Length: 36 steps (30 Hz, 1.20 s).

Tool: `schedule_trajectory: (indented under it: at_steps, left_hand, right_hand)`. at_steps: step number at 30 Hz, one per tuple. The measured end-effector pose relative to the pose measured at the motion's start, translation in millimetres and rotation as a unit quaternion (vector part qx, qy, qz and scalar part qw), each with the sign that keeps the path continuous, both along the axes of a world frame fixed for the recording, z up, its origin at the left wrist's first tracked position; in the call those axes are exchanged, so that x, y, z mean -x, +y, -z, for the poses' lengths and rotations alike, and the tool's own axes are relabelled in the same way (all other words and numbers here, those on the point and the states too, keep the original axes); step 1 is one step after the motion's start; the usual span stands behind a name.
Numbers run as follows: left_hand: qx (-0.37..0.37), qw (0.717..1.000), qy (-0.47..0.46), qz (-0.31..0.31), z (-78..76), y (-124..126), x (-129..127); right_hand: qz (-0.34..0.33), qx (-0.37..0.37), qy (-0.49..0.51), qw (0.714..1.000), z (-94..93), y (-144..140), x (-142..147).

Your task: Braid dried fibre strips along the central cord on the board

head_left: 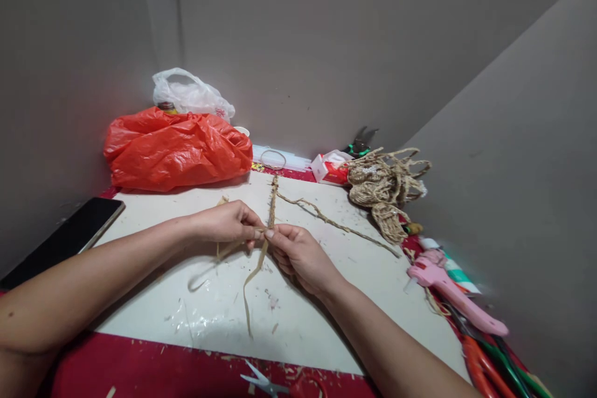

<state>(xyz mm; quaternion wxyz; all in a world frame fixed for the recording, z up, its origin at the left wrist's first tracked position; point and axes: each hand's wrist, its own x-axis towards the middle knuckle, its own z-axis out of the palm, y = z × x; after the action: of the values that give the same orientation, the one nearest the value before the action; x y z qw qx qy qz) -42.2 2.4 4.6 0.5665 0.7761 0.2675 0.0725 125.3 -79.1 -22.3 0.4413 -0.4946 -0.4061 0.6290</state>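
Note:
A braid of tan plant fibre (273,199) runs down the middle of a white board (326,311). At its lower end my left hand (236,224) and my right hand (298,252) meet, fingers closed in pinches on the strands. One loose strand (249,283) hangs from between them toward me, and others trail left under my left hand. A thin twisted cord (336,222) branches off the braid to the right and lies on the board. Exactly which strand sits in each pinch is partly hidden by the fingers.
An orange plastic bag (180,152) and a phone (69,230) lie left. At right are a bundle of woven fibre pieces (385,183), a pink glue gun (454,292) and red-handled tools (482,364). Scissors (263,379) rest at the front edge, with walls behind and right.

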Motion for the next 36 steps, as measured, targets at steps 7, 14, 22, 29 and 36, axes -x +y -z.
schedule_trajectory:
  at_steps: [7, 14, 22, 29, 36]
  left_hand:
    - [0.051, 0.997, -0.041, -0.047, 5.9, 0.7, -4.7]
    - [-0.032, 0.996, -0.048, -0.069, 5.8, 0.5, -5.4]
    - [0.064, 0.993, -0.049, -0.081, 7.5, -2.0, -7.8]
    - [-0.006, 0.994, -0.043, -0.100, 12.6, 0.6, -9.8]
    - [-0.049, 0.993, -0.019, -0.105, 7.6, -2.3, -10.7]
  right_hand:
    - [-0.014, 0.006, 0.005, 1.000, -3.1, -0.6, -0.7]
    - [-0.027, 0.003, -0.011, 1.000, -2.7, -0.3, -0.8]
    - [-0.044, 0.002, -0.012, 0.999, -0.4, 0.6, -3.1]
    - [-0.024, -0.012, -0.075, 0.997, -1.5, -0.5, -0.4]
    - [-0.012, -0.128, -0.224, 0.966, 4.9, 1.3, -2.8]
